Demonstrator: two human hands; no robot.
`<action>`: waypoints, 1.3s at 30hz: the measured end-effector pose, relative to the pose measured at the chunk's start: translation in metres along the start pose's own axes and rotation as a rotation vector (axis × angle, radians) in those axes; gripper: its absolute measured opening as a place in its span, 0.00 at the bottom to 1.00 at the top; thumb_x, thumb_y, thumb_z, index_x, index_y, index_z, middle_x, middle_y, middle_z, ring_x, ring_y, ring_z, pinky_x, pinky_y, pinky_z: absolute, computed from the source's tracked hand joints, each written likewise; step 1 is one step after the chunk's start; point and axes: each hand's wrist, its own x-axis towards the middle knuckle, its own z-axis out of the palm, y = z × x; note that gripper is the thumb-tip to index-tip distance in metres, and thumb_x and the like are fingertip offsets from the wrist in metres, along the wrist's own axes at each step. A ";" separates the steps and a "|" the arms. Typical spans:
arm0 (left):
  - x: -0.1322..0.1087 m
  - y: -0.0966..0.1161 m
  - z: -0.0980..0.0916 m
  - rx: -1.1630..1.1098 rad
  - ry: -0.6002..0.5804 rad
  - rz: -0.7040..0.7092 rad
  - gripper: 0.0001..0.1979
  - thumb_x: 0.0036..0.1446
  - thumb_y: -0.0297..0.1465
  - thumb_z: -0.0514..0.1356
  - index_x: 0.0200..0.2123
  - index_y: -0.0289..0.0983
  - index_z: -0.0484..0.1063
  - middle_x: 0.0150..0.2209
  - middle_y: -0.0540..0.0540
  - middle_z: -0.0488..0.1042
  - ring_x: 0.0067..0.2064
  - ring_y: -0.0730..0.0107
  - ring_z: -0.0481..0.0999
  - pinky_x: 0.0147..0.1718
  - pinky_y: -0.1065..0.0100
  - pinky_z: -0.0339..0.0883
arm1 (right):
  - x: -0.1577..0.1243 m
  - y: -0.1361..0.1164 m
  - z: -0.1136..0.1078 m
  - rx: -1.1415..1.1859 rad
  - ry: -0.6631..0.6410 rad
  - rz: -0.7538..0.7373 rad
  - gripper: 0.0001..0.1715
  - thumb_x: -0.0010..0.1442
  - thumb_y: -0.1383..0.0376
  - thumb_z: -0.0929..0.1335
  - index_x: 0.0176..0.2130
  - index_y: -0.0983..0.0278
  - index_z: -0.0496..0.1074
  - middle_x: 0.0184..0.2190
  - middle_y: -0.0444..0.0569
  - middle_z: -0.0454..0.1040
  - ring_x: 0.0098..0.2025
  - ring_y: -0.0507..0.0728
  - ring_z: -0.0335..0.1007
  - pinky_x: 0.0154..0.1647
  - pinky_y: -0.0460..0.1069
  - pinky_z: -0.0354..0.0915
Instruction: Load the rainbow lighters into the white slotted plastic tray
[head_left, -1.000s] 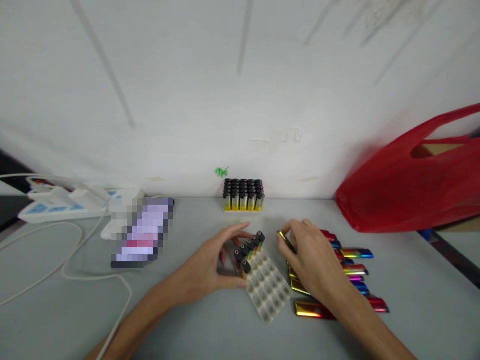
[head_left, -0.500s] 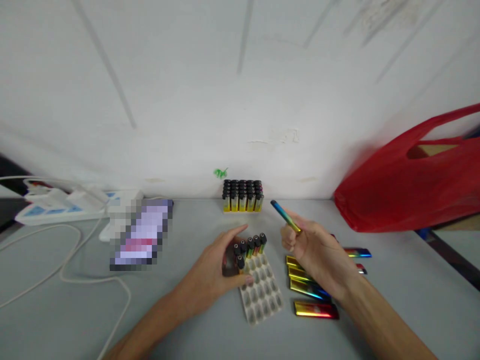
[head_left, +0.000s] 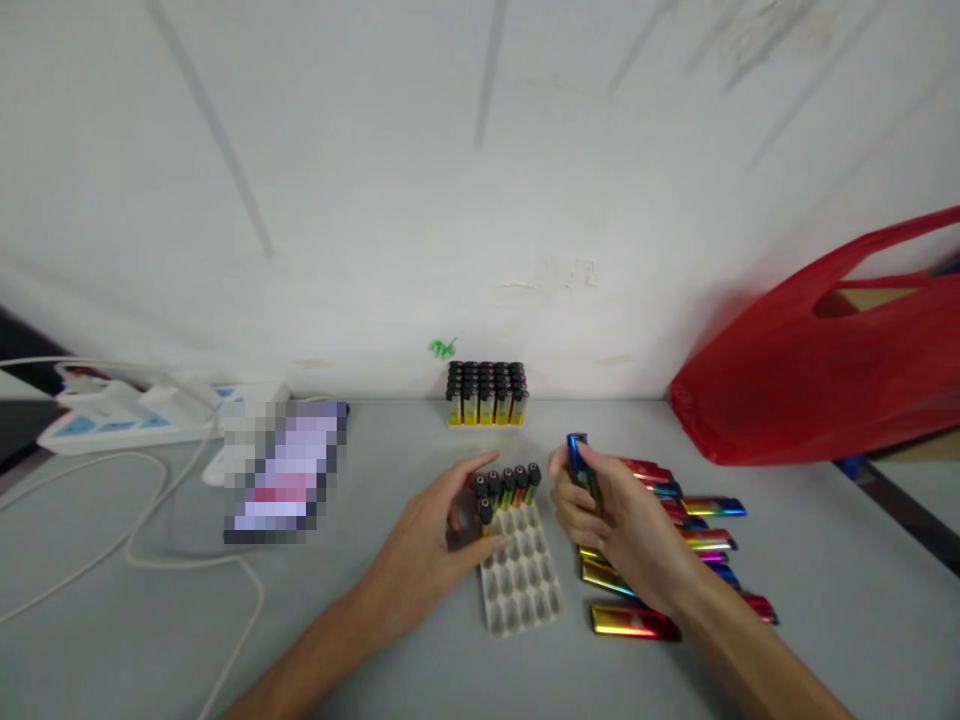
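Nearest you, both forearms run in over the grey table (head_left: pixel 135 640). The loose lighters (head_left: pixel 634 620) lie flat in a heap at your right, with the closest one showing gold and red. The white tray (head_left: pixel 521 585) sits just left of them. Most of its slots are bare, and it lies squarer to you than a second ago, when it was skewed. Your left hand (head_left: pixel 431 540) has stayed put at the tray's far-left corner. It is half-open and cupped, thumb on the tray's edge, fingers curved against the standing row (head_left: pixel 510 482) of black-capped lighters, bracing rather than clamping. The count in the tray looks unchanged. The change is on the other side: a second ago your right hand (head_left: pixel 626 520) was down on the heap. Half a second ago it held one lighter (head_left: pixel 577 460) raised and slanted away from you. Now it pinches that lighter upright, blue end up, lower and just beside the right end of the row, not in any slot. It now stands the same way as the seated ones. Farther off to the left are a phone (head_left: pixel 286 470), a looping white cable (head_left: pixel 150 550) and a power strip (head_left: pixel 127 415). At the wall (head_left: pixel 480 200) stands a full block (head_left: pixel 486 392) of lighters, with a red bag (head_left: pixel 825 370) to the right.
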 end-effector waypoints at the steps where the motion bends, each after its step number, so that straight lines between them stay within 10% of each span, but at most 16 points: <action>1: 0.000 0.000 0.000 0.008 0.009 -0.003 0.39 0.61 0.38 0.73 0.72 0.47 0.66 0.55 0.46 0.83 0.45 0.52 0.81 0.48 0.55 0.74 | 0.000 0.000 0.001 -0.016 0.007 0.004 0.25 0.66 0.45 0.75 0.39 0.64 0.78 0.24 0.35 0.51 0.23 0.48 0.35 0.22 0.46 0.40; 14: 0.002 -0.001 0.002 -0.070 0.008 -0.054 0.31 0.57 0.35 0.75 0.63 0.45 0.74 0.54 0.48 0.85 0.49 0.51 0.84 0.51 0.57 0.75 | -0.001 0.011 0.000 -0.013 -0.007 0.039 0.36 0.64 0.41 0.71 0.22 0.57 0.53 0.19 0.32 0.41 0.20 0.48 0.30 0.20 0.48 0.34; 39: 0.001 0.001 0.002 -0.016 0.016 -0.038 0.30 0.57 0.34 0.74 0.62 0.45 0.75 0.54 0.47 0.85 0.47 0.52 0.84 0.47 0.58 0.74 | 0.002 0.023 0.000 0.025 -0.024 0.038 0.38 0.62 0.38 0.73 0.23 0.58 0.54 0.19 0.31 0.41 0.20 0.47 0.29 0.20 0.47 0.32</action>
